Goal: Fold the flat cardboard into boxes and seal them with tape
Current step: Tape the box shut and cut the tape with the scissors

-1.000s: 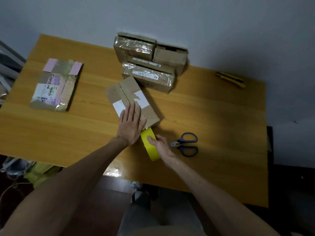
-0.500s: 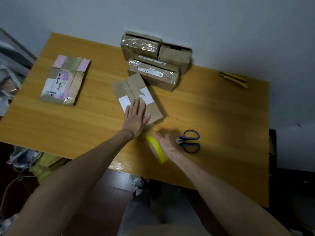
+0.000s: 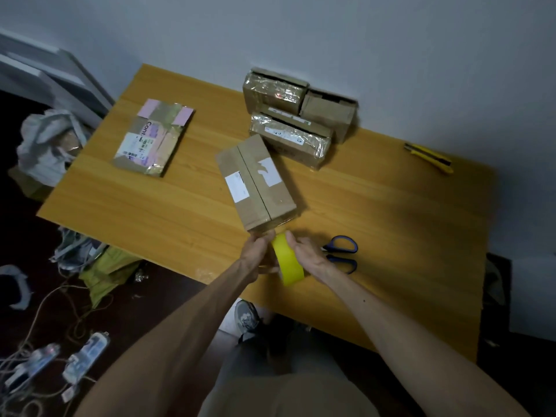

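Head view | cardboard box [image 3: 255, 182] lies on counter [image 3: 391, 236], top flaps closed | yellow tape roll [image 3: 287, 260] on edge just off box's near end | right grip [image 3: 307, 254] grasping roll's rim | left grip [image 3: 258, 251] curled against roll's left side | scissors [image 3: 340, 254] right of box's near end | taped boxes [image 3: 288, 121] just behind box | flat parcel [image 3: 153, 136] left of box

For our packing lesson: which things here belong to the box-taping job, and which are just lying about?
Job: yellow tape roll, folded cardboard box, blue-handled scissors, flattened cardboard, stacked taped boxes.
Lying about: yellow utility knife, floor power strips, grey shoe.
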